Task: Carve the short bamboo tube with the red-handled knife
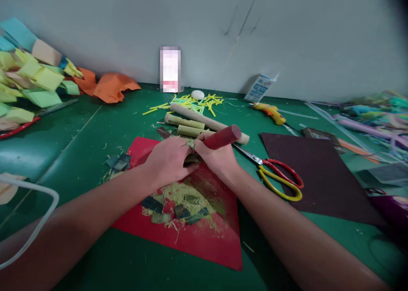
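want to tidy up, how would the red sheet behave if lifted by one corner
The red sheet looks thin, so it would probably sag. The loose shavings and dark chips on it would likely slide off. Broad but thin, it is probably light for its size.

No txt legible: pkt (260,87) print's too blurry, phone scrn (170,69) pixelated.

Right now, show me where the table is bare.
Green table is bare between the orange paper and red sheet, and along the near edge of the dark sheet. Crowded: beyond the left hand, with sticks and yellow strips, and by the scissors.
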`<state>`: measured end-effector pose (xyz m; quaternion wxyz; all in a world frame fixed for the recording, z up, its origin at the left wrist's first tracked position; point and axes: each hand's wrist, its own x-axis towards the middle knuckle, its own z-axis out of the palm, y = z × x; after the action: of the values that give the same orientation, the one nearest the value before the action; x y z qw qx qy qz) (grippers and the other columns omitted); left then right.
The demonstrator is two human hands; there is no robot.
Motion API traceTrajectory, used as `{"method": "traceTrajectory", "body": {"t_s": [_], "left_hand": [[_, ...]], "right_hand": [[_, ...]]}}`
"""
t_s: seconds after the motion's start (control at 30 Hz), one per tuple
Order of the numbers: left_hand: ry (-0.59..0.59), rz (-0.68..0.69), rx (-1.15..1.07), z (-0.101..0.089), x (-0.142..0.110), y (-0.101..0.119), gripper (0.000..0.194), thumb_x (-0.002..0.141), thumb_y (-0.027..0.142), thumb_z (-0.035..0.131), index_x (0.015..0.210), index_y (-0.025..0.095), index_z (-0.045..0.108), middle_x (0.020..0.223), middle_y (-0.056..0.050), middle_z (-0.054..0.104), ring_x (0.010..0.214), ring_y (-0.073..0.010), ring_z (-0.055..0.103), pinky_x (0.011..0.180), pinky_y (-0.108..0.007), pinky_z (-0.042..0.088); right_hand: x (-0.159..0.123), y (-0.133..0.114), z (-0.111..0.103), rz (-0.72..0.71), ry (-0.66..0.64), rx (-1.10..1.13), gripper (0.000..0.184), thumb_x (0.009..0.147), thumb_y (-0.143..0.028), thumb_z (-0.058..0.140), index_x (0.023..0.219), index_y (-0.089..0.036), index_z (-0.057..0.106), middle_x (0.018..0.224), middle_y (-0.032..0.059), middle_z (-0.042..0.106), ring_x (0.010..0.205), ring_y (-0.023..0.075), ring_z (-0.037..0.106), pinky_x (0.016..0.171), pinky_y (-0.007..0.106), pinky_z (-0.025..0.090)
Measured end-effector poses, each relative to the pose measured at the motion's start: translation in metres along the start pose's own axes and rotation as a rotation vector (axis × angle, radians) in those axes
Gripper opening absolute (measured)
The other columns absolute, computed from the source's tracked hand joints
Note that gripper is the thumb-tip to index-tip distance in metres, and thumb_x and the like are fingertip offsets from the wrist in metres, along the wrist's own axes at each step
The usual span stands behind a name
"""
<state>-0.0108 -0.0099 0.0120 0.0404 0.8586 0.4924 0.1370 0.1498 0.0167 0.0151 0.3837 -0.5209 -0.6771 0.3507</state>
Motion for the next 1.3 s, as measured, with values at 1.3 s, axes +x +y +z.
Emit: {"method": "traceTrajectory", "body": {"t_s": [1.3], "left_hand": [[-0.137, -0.110, 0.018, -0.0004, 0.0095, 0.0037, 0.049, 0.085, 0.064, 0.058, 0.088, 0.017, 0.075, 0.082, -0.013, 0.069, 0.081, -0.0302, 0.066, 0.066, -0.037, 0.048]], "right_hand": [[0.0045, 0.0101, 0.0099, -0.054, -0.010, -0.051, 0.020, 0.072, -0.031, 0.058, 0.057, -0.022, 0.048, 0.060, -0.0009, 0.053, 0.062, 0.0144, 0.049, 0.061, 0.032, 0.040]]}}
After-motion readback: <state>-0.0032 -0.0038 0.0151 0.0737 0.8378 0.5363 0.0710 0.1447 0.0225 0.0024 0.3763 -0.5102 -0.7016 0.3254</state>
